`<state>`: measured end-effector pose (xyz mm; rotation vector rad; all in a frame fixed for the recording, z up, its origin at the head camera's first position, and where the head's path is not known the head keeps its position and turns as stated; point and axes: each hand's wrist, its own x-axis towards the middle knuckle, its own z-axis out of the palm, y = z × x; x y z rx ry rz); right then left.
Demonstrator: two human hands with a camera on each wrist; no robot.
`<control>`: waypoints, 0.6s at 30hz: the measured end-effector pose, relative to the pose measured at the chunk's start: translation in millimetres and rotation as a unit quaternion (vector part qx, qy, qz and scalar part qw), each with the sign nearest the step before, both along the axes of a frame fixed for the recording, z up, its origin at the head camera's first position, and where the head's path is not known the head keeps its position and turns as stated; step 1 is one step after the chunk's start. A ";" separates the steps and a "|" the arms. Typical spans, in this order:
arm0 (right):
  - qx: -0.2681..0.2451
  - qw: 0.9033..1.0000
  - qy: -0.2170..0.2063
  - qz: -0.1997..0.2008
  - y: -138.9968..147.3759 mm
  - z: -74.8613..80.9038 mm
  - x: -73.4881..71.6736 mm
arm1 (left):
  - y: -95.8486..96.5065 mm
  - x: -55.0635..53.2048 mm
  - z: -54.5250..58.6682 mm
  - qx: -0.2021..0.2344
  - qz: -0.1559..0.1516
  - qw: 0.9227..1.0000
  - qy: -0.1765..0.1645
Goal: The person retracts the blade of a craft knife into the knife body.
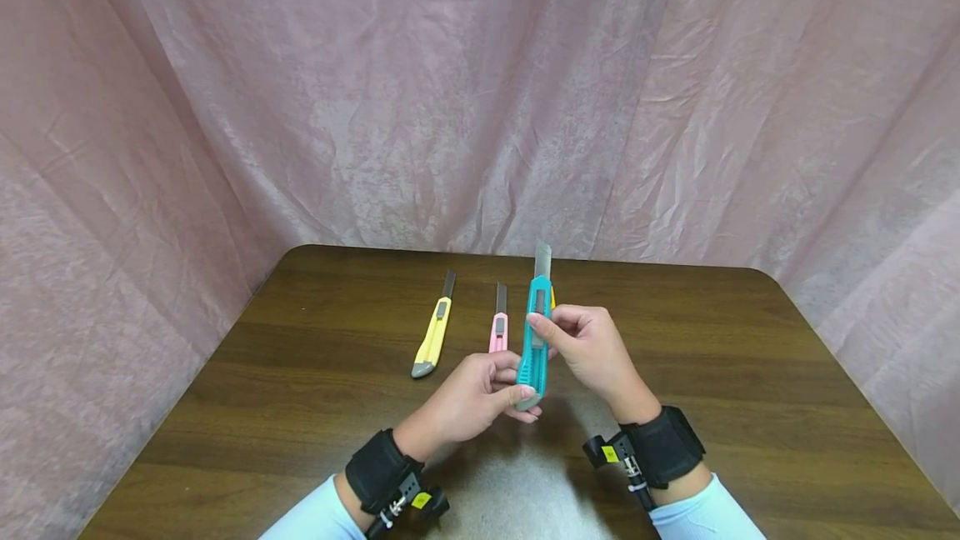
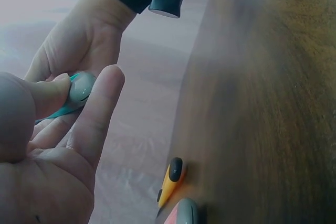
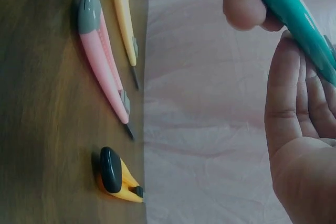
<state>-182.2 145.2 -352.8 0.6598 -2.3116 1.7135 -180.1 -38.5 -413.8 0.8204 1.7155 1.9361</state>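
Observation:
A teal utility knife (image 1: 534,361) with a grey end cap is held above the table, its blade extended and pointing away from me. My left hand (image 1: 480,394) pinches its grey lower end between thumb and fingers. Higher up, my right hand (image 1: 596,348) grips the body, the thumb lying near the slider and the fingers behind. In the left wrist view the knife's grey cap (image 2: 82,88) shows under the left thumb. The right wrist view shows the teal body (image 3: 304,22) resting against the right fingers.
On the wooden table (image 1: 337,423) lie a pale yellow utility knife (image 1: 432,338) and a pink utility knife (image 1: 498,332), both with blades out. An orange utility knife with a black end (image 3: 119,177) lies past the pink one, mostly hidden in the head view. A pink curtain (image 1: 450,107) hangs behind the table.

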 end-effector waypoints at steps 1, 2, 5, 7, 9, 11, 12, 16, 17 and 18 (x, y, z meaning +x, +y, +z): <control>0.000 1.000 -0.001 0.002 -0.1 -0.3 -0.1 | -0.2 -0.2 -0.1 -0.001 0.000 1.000 -0.001; 0.000 1.000 0.001 0.004 -0.1 -0.5 -0.1 | -0.2 -0.5 -0.3 -0.001 0.000 1.000 -0.003; -0.004 1.000 0.010 0.011 0.2 -1.4 -0.5 | 0.0 -0.7 -0.1 -0.003 0.000 1.000 -0.004; -0.006 1.000 0.020 0.015 0.2 -2.0 -0.6 | -0.2 -0.3 1.7 -0.005 0.002 1.000 -0.006; -0.009 0.999 0.028 0.017 0.2 -2.3 -0.6 | -0.8 1.4 5.9 -0.008 0.003 1.000 -0.007; -0.012 0.999 0.030 0.015 0.1 -2.3 -0.3 | -1.7 4.1 11.9 -0.010 0.004 1.000 -0.007; -0.013 0.999 0.029 0.013 0.0 -2.2 -0.1 | -2.0 5.5 14.4 -0.009 0.003 1.000 -0.006; -0.011 1.000 0.011 -0.003 -0.6 -0.3 1.1 | -2.5 8.6 19.4 -0.001 0.005 1.000 0.007; -0.008 1.000 0.007 -0.006 -0.8 0.3 1.5 | -2.4 8.0 18.2 -0.001 0.006 1.000 0.008; -0.006 1.000 0.004 -0.008 -1.0 0.8 1.7 | -2.1 6.9 16.1 0.000 0.007 1.000 0.009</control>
